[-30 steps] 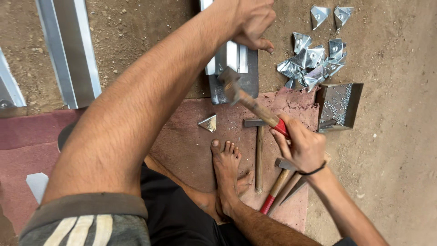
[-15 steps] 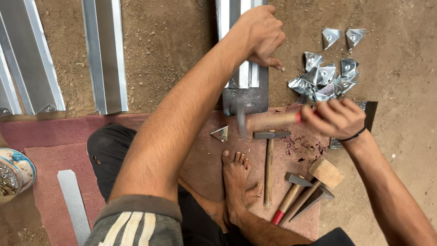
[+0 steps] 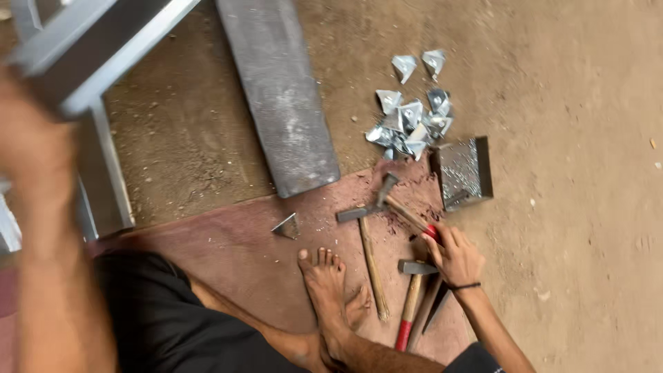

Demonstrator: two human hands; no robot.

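At far left the left hand is raised and heavily blurred against a metal channel; whether its fingers are open or closed cannot be told. Right of it a flat grey steel bar lies on the dirt, its lower end on the red mat. A small folded metal triangle sits on the mat, above a bare foot. A second hammer lies beside the foot. A pile of folded metal pieces lies on the dirt above. The right hand grips the wooden handle of a hammer, fingers closed around it; the head rests on the mat near the metal block.
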